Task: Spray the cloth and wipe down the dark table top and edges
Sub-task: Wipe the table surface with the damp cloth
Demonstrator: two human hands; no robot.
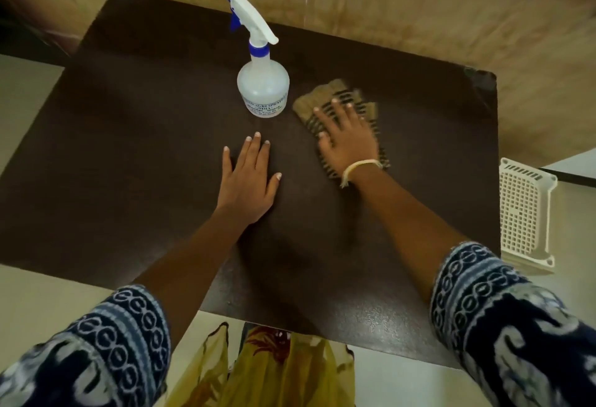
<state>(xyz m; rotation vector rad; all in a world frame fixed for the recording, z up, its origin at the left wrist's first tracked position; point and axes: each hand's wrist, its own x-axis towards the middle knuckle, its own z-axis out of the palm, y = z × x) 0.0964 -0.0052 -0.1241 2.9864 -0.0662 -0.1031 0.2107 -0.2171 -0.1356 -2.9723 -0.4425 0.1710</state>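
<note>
A dark brown table top (129, 135) fills the middle of the head view. A clear spray bottle (263, 84) with a white and blue trigger head stands upright near the table's middle. Just right of it lies a folded tan and dark striped cloth (317, 98). My right hand (346, 139) presses flat on the cloth, fingers spread, and the cloth looks blurred. My left hand (250, 177) rests flat on the bare table, fingers apart, below the bottle and holding nothing.
A white perforated plastic basket (524, 213) stands off the table's right edge. A tan wall runs behind the far edge. The far right table corner (480, 79) looks chipped. Yellow patterned fabric (277, 368) hangs below the near edge, over a pale floor.
</note>
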